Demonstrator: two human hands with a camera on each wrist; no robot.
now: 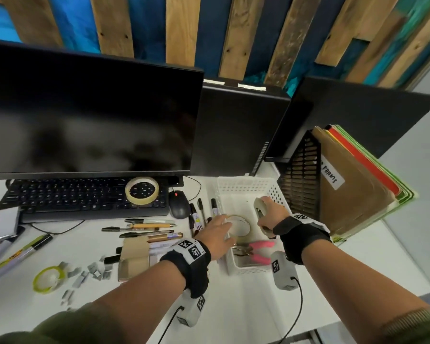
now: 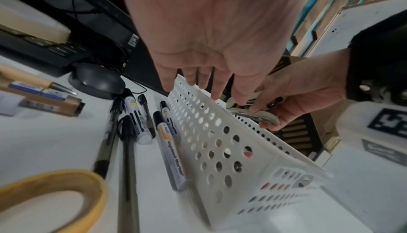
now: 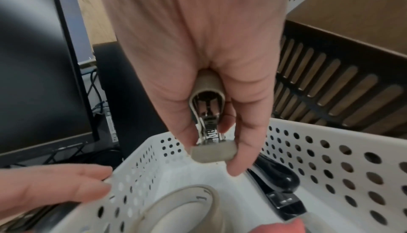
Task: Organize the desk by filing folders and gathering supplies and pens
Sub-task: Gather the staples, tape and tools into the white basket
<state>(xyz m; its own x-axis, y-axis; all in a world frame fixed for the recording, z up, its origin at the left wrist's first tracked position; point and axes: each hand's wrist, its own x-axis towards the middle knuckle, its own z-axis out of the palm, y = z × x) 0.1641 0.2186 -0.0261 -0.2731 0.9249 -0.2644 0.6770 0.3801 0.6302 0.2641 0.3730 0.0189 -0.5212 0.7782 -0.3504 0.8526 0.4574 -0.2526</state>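
Note:
A white perforated basket [image 1: 243,188] stands right of the keyboard. It holds a beige tape roll [image 1: 239,225], a black stapler [image 3: 279,184] and a pink-handled tool [image 1: 260,249]. My right hand [image 1: 265,213] grips a beige stapler [image 1: 259,206] just above the basket's right side, front end pointing down [image 3: 211,153]. My left hand [image 1: 222,228] lies flat with straight fingers [image 3: 66,184] touching the basket's left rim [image 2: 193,87]. Pens [image 1: 149,227] and markers [image 1: 196,214] lie loose left of the basket.
Another tape roll [image 1: 142,189] sits on the keyboard [image 1: 85,197] beside a mouse [image 1: 179,203]. Green tape [image 1: 47,279], staple blocks [image 1: 94,269] and a small cardboard box [image 1: 134,256] lie near the front. A black file rack [image 1: 298,180] with folders [image 1: 350,184] stands on the right.

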